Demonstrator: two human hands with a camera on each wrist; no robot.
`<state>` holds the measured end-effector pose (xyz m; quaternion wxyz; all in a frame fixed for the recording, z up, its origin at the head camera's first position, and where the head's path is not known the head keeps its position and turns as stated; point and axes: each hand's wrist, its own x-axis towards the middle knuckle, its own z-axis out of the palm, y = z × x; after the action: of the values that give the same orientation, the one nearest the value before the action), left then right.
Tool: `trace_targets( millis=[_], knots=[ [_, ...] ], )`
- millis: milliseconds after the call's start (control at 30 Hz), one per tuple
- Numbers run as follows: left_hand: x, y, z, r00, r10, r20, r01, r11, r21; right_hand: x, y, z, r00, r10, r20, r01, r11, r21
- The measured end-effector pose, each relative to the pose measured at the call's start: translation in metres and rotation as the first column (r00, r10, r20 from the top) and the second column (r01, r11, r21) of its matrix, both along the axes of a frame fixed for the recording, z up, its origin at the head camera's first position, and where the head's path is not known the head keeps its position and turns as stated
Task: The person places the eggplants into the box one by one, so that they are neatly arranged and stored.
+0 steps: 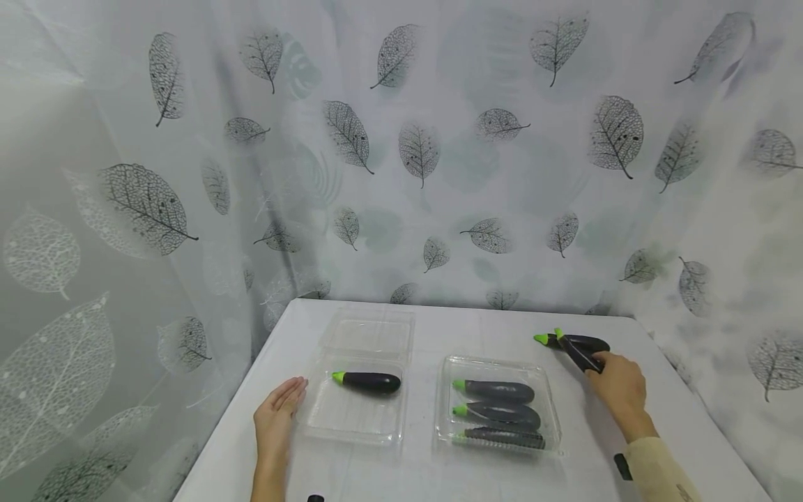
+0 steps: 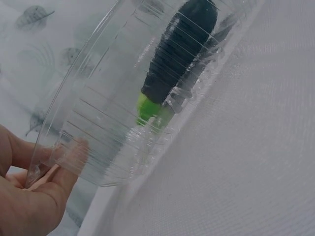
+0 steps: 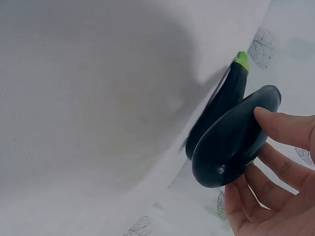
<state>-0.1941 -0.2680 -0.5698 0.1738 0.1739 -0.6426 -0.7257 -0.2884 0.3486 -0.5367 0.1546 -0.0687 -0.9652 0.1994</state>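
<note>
My right hand [image 1: 620,392] pinches a dark eggplant [image 1: 580,354] by its thick end, its green stem pointing up and left; in the right wrist view the fingers and thumb hold this eggplant [image 3: 231,140]. Another eggplant [image 1: 586,342] lies just behind it on the table, also seen in the right wrist view [image 3: 221,105]. At the left, my left hand [image 1: 276,418] is at the left edge of an open clear container [image 1: 351,427]; the left wrist view shows its thumb and fingers [image 2: 44,182] gripping the rim. One eggplant [image 1: 370,382] lies inside.
A closed clear container [image 1: 495,366] with several eggplants stands mid-table, right of the open one. Leaf-patterned curtains hang behind and beside the white table [image 1: 483,474]. Small black objects lie near the front [image 1: 316,498] and by the right sleeve [image 1: 622,466].
</note>
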Motion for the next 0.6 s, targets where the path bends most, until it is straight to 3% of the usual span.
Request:
trace_targets(
  millis=[267,600],
  knots=[
    [0.001,0.000,0.000,1.000,-0.018,0.000,0.018,1.000,-0.022,0.004,-0.006,0.005,1.000,-0.015,-0.006,0.015,0.999,-0.039],
    [0.000,-0.001,-0.002,1.000,-0.021,0.010,0.021,1.000,-0.007,0.015,-0.018,0.018,0.998,0.035,-0.054,-0.039,0.996,-0.078]
  ],
)
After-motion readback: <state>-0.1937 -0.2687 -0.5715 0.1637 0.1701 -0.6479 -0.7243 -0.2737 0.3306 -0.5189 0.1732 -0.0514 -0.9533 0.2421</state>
